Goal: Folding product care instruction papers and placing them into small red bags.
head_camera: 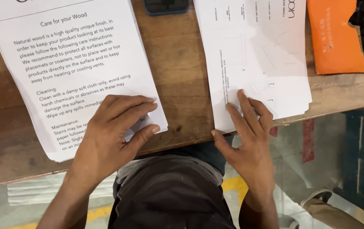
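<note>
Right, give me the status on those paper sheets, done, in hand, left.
Done: two white stacks lie on the wooden table. In hand: the left hand presses the printed text sheets, the right hand rests fingers on the diagram sheets. Left: orange packet and phone lie untouched.

Worn wooden table (182,72) over a grey floor (326,165) with yellow stripe (233,183).

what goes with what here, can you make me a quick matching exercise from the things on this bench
Things:
1. left hand
2. right hand
3. orange packet
4. phone

Places:
A. top right on the bench
B. on the text sheet
C. top edge, between the two sheets
D. on the diagram sheet

Pairs: 1-B, 2-D, 3-A, 4-C
</note>
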